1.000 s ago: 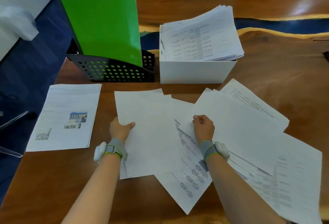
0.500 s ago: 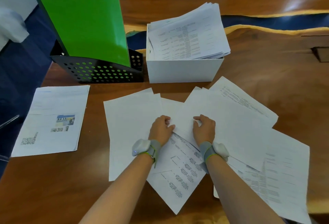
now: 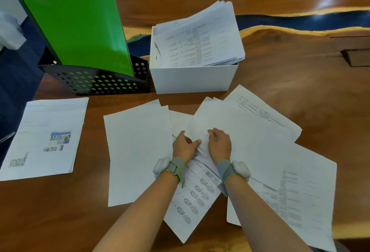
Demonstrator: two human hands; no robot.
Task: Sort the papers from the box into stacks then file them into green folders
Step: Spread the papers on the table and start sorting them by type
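Note:
Loose white sheets [image 3: 250, 131] lie fanned over the wooden table [image 3: 300, 75] in front of me. My left hand [image 3: 185, 145] and my right hand [image 3: 220, 143] sit close together at the middle of the fan, and both pinch the lower corner of a blank sheet [image 3: 200, 129]. Under my wrists lies a printed sheet [image 3: 192, 201]. A plain sheet [image 3: 136, 151] lies to the left of my hands. The white box [image 3: 192, 79] behind holds a thick pile of printed papers [image 3: 200, 37]. Green folders [image 3: 80, 33] stand in a black perforated rack [image 3: 94, 81].
A separate stack with a photo and a QR code [image 3: 44, 137] lies at the left edge of the table. A dark recess [image 3: 356, 57] sits in the tabletop at far right. A blue inlay [image 3: 300, 21] runs across the table behind the box.
My left hand left the plain sheet on the left and moved right to meet my right hand. Both now pinch the blank sheet's corner. My view shifted slightly.

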